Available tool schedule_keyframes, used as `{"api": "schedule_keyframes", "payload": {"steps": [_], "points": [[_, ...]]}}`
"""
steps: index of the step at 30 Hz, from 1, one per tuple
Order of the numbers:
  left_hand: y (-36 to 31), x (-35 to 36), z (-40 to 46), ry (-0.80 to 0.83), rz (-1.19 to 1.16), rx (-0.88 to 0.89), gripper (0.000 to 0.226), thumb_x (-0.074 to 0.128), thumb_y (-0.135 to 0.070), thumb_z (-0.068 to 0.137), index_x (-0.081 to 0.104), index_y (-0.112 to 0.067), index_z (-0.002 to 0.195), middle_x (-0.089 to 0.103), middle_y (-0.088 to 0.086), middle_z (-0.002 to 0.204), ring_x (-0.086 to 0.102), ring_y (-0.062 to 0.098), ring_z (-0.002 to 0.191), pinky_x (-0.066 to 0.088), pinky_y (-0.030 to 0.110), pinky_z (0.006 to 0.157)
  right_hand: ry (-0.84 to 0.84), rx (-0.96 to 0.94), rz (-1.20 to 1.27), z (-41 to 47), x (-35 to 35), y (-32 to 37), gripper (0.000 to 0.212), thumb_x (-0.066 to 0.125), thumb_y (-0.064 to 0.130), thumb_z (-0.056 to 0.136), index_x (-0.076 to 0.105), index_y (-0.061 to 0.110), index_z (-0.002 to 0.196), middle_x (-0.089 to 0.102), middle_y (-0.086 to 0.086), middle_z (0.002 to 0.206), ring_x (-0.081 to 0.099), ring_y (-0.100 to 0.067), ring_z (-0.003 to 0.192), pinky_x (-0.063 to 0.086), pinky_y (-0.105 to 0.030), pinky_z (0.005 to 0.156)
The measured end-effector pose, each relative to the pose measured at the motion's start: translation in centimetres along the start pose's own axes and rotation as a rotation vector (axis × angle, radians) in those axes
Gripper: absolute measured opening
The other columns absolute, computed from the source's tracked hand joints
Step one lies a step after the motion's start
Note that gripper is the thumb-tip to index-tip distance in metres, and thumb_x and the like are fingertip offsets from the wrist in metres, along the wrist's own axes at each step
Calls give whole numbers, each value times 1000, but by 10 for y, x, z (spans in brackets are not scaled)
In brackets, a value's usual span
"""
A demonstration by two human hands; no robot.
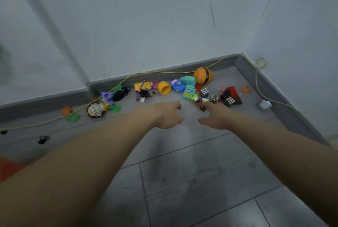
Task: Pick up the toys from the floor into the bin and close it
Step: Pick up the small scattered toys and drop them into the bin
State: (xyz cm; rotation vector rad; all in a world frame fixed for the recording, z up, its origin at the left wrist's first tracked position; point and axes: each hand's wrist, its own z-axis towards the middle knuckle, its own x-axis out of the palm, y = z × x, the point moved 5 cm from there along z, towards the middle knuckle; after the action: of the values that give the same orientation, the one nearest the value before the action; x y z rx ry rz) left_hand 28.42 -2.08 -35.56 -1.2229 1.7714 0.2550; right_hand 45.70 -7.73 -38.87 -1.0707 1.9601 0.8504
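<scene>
Hands reaching over floor, left grip (pixel 169 115) loose (empty), right grip (pixel 213 117) at toys (pixel 188 89)

Dim, even indoor light with a cool blue-grey cast; no distinct source shows. The grey tiled floor (pixel 192 181) carries a faint pale sheen just below the two hands and only soft, weak shadows. Wide-angle distortion bends the baseboard (pixel 164 73) and spreads both forearms toward the lower corners. Motion blur softens the left hand (pixel 169 115), the right hand (pixel 214 117) and the frame edges; an orange patch (pixel 7 167) at the left edge is fully out of focus. Toy colours stay vivid.
</scene>
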Motion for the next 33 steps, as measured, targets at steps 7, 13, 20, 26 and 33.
{"api": "schedule_keyframes", "payload": {"steps": [7,13,20,26,33], "points": [[-55,34,86,-19,-10,-53,90,59,-55,87,4,-33,154,13,12,160,27,35,141,35,53,109,-170,243,297,41,-5,-118,81,60,54,87,20,29,154,24,-18,153,32,-38,137,34,-43,109],[-77,45,136,-61,69,-148,116,70,-65,71,-12,-44,151,-16,7,162,0,37,148,21,65,111,-503,411,247,60,-5,-200,68,58,47,88,29,26,146,26,-26,145,30,-44,131,35,-52,103],[-108,63,174,-40,119,-117,129,72,-77,58,-15,-48,149,-25,3,160,-13,38,147,15,71,109,-569,443,393,82,-1,-238,50,49,41,95,47,12,135,28,-20,139,39,-45,120,37,-49,99],[-122,77,186,-76,207,-119,128,67,-84,55,-9,-43,151,-11,8,162,-14,41,146,17,71,108,-613,205,480,94,-6,-223,32,54,35,95,58,11,116,37,-14,123,54,-35,100,40,-34,87],[-130,76,199,-144,236,-53,126,70,-79,58,-13,-48,148,-13,6,161,-15,39,146,16,72,108,-309,81,381,129,1,-199,69,38,74,84,22,48,146,15,-9,154,28,-41,137,35,-54,109]]}}
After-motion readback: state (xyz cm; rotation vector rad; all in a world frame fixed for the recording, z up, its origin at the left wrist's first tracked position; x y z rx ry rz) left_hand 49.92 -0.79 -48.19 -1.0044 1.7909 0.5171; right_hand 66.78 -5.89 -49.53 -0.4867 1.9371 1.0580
